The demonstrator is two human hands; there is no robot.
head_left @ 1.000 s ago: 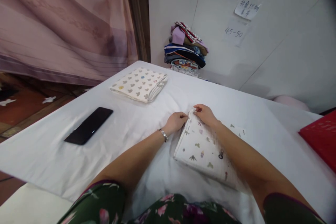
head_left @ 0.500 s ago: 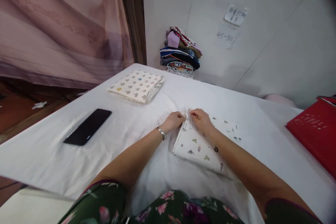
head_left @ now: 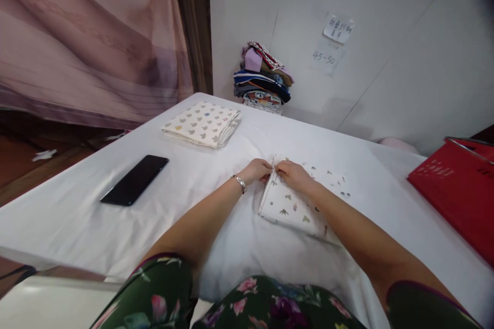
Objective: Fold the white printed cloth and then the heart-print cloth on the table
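A white cloth with small printed leaf-like shapes (head_left: 295, 208) lies folded in front of me on the white-covered table. My left hand (head_left: 258, 170) pinches its upper left edge, a bracelet on the wrist. Close beside it, my right hand (head_left: 294, 174) grips the same edge, the fingertips of both hands nearly touching. My right forearm hides part of the cloth. Farther back on the left lies a second folded cloth (head_left: 203, 124), cream with grey motifs.
A black phone (head_left: 135, 181) lies on the table (head_left: 57, 221) at left. At the right edge is a red bag or folder (head_left: 455, 185). Behind the table stands a pile of folded clothes (head_left: 263, 79) against the wall, with paper notes (head_left: 338, 30) above. A pink curtain (head_left: 96, 36) hangs at left.
The view has shifted slightly. My right hand has moved a little left, closer to my left hand, and its fingers are lower on the cloth's edge.
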